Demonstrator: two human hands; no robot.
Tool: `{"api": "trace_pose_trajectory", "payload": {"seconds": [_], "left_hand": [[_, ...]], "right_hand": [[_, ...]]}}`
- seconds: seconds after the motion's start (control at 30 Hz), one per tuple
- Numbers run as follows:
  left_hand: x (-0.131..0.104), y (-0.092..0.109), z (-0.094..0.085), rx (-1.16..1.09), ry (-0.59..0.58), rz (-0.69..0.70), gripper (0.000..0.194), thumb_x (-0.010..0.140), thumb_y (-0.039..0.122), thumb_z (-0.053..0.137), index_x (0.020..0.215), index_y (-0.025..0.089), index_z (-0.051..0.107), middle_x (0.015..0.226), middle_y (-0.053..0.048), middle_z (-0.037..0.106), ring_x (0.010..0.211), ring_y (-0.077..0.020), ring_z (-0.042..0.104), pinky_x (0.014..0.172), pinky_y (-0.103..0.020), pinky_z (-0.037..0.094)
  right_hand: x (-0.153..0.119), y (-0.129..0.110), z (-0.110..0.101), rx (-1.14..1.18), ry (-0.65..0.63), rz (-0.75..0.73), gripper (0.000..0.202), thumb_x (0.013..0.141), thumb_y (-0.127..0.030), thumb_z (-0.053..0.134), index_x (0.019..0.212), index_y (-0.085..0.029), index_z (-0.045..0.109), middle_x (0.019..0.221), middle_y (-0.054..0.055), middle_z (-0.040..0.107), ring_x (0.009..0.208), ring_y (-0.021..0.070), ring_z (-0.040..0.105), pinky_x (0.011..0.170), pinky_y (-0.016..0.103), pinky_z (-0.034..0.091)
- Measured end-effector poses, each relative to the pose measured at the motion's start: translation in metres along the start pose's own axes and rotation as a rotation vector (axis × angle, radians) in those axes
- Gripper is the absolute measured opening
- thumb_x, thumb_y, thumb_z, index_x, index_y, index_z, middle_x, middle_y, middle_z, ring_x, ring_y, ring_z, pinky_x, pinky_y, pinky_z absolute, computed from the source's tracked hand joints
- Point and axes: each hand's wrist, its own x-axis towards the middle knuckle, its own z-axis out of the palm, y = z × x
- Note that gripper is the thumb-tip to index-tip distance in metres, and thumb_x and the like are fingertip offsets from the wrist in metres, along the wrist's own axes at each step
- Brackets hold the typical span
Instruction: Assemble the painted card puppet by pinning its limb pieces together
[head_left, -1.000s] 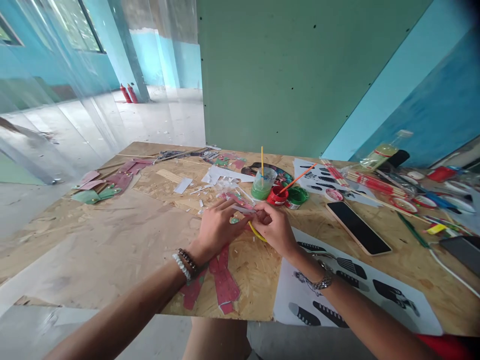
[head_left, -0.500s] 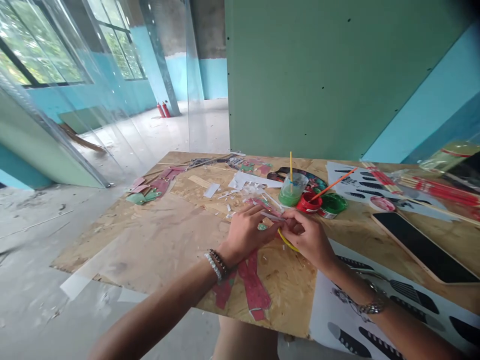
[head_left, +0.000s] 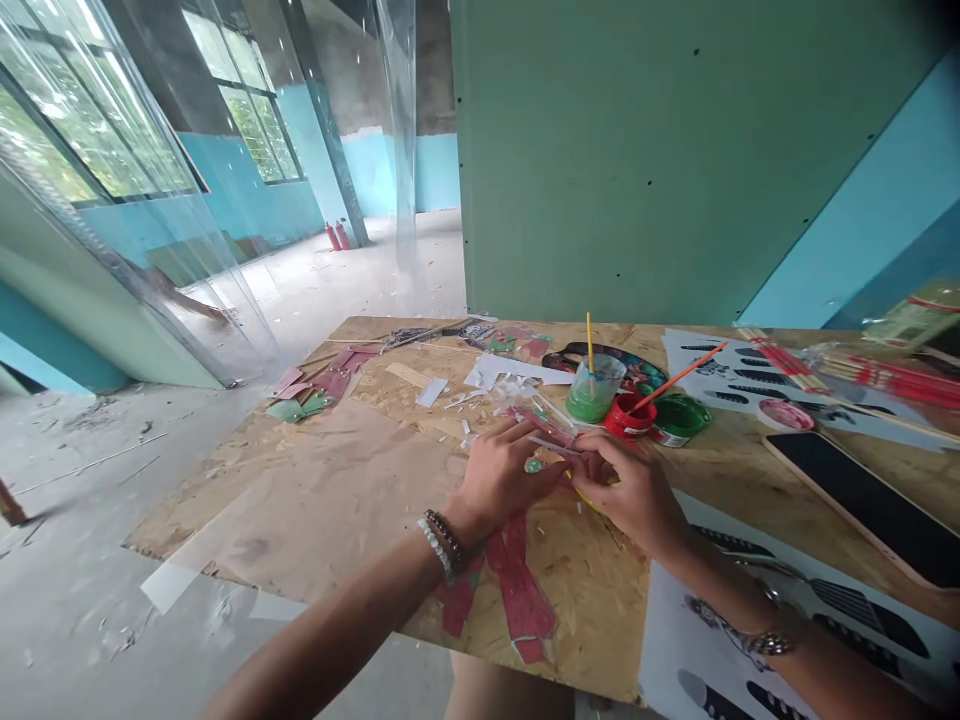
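Note:
My left hand [head_left: 504, 472] and my right hand [head_left: 626, 492] come close together over the board, fingers bent and closed. A narrow whitish strip [head_left: 553, 446] runs between their fingertips, pinched at both ends. Beneath them lies a pink painted cutout [head_left: 521, 590] with pale edges, its upper part covered by the hands. A small green piece [head_left: 534, 466] peeks out between the thumbs. Something yellow and curved [head_left: 583, 490] shows under my right hand; its kind is hidden.
Beyond the hands stand a cup of green water [head_left: 590, 400], a red paint jar [head_left: 628, 415] and a green paint jar [head_left: 681, 420]. White paper scraps [head_left: 514, 375] lie behind. A phone [head_left: 862, 510] and printed sheets [head_left: 667, 620] are at right; pink and green pieces [head_left: 322, 385] at left.
The whole view has shifted slightly, so the table and hands appear a little lower and further right. Both hands keep the strip between them, with only small finger movement.

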Motion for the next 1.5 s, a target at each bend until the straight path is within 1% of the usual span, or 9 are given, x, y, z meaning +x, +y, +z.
{"api": "trace_pose_trajectory", "payload": {"seconds": [0.27, 0.57, 0.7, 0.83, 1.03, 1.13, 1.23, 1.4, 1.5], "left_hand": [[0.0, -0.006, -0.006, -0.06, -0.043, 0.051, 0.018, 0.093, 0.039, 0.07, 0.097, 0.022, 0.077, 0.096, -0.004, 0.078, 0.089, -0.018, 0.071, 0.08, -0.03, 0.055], [0.003, 0.003, -0.005, -0.071, 0.025, 0.027, 0.006, 0.088, 0.024, 0.076, 0.094, 0.022, 0.077, 0.091, -0.002, 0.079, 0.08, -0.0172, 0.07, 0.071, -0.028, 0.054], [0.004, 0.007, -0.006, -0.062, 0.02, -0.004, 0.01, 0.083, 0.019, 0.078, 0.093, 0.023, 0.078, 0.089, -0.001, 0.079, 0.078, -0.0173, 0.068, 0.068, -0.028, 0.053], [0.004, 0.008, -0.005, -0.059, 0.035, 0.007, 0.013, 0.083, 0.017, 0.076, 0.093, 0.024, 0.079, 0.089, 0.0, 0.079, 0.081, -0.0185, 0.069, 0.072, -0.03, 0.054], [0.003, 0.006, -0.004, -0.052, 0.029, 0.028, 0.014, 0.086, 0.018, 0.073, 0.096, 0.025, 0.08, 0.09, -0.001, 0.079, 0.081, -0.0182, 0.069, 0.072, -0.03, 0.054], [0.004, 0.005, -0.004, -0.042, 0.027, 0.045, 0.009, 0.088, 0.02, 0.072, 0.092, 0.023, 0.079, 0.087, -0.002, 0.078, 0.078, -0.0179, 0.068, 0.07, -0.03, 0.053], [0.004, 0.005, -0.005, -0.044, 0.019, 0.05, 0.005, 0.089, 0.022, 0.073, 0.088, 0.021, 0.078, 0.085, -0.002, 0.078, 0.077, -0.0178, 0.068, 0.069, -0.03, 0.052], [0.004, 0.004, -0.007, -0.068, 0.011, 0.027, 0.006, 0.089, 0.023, 0.074, 0.091, 0.022, 0.079, 0.085, -0.003, 0.078, 0.078, -0.0179, 0.069, 0.071, -0.03, 0.053], [0.004, 0.005, -0.008, -0.073, 0.015, 0.013, 0.006, 0.088, 0.024, 0.075, 0.092, 0.022, 0.079, 0.087, -0.002, 0.079, 0.079, -0.0181, 0.07, 0.072, -0.03, 0.053]], "right_hand": [[0.003, 0.001, -0.003, 0.088, -0.044, -0.063, 0.012, 0.09, -0.01, 0.059, 0.095, -0.021, 0.061, 0.087, 0.003, 0.069, 0.061, 0.0129, 0.062, 0.056, 0.024, 0.05], [0.005, -0.002, -0.002, 0.039, -0.017, -0.055, 0.016, 0.084, -0.007, 0.059, 0.093, -0.02, 0.06, 0.083, 0.002, 0.069, 0.059, 0.0118, 0.058, 0.057, 0.024, 0.047], [0.005, -0.005, 0.001, 0.002, -0.002, -0.024, 0.015, 0.082, -0.008, 0.059, 0.09, -0.021, 0.059, 0.077, 0.0, 0.066, 0.062, 0.0135, 0.059, 0.06, 0.025, 0.046], [0.004, -0.007, 0.001, -0.03, 0.009, 0.0, 0.013, 0.082, -0.009, 0.059, 0.088, -0.021, 0.06, 0.073, -0.001, 0.065, 0.06, 0.0136, 0.058, 0.059, 0.025, 0.044], [0.003, -0.007, 0.001, -0.032, 0.012, 0.009, 0.015, 0.081, -0.009, 0.059, 0.091, -0.02, 0.061, 0.075, -0.001, 0.066, 0.055, 0.0117, 0.055, 0.055, 0.024, 0.041], [0.002, -0.005, 0.002, -0.026, 0.005, 0.019, 0.017, 0.081, -0.007, 0.058, 0.09, -0.021, 0.061, 0.076, -0.001, 0.067, 0.055, 0.0116, 0.055, 0.055, 0.024, 0.041], [0.002, -0.005, 0.002, -0.017, -0.008, 0.035, 0.019, 0.081, -0.007, 0.059, 0.093, -0.02, 0.062, 0.076, -0.001, 0.067, 0.056, 0.0121, 0.056, 0.056, 0.024, 0.041], [0.003, -0.005, 0.001, -0.023, -0.028, 0.047, 0.024, 0.079, -0.007, 0.058, 0.098, -0.021, 0.064, 0.078, 0.0, 0.069, 0.062, 0.0139, 0.059, 0.061, 0.026, 0.044], [0.004, -0.006, -0.001, -0.007, -0.044, 0.052, 0.023, 0.08, -0.01, 0.059, 0.099, -0.021, 0.063, 0.078, -0.001, 0.069, 0.059, 0.0135, 0.058, 0.062, 0.026, 0.045]]}}
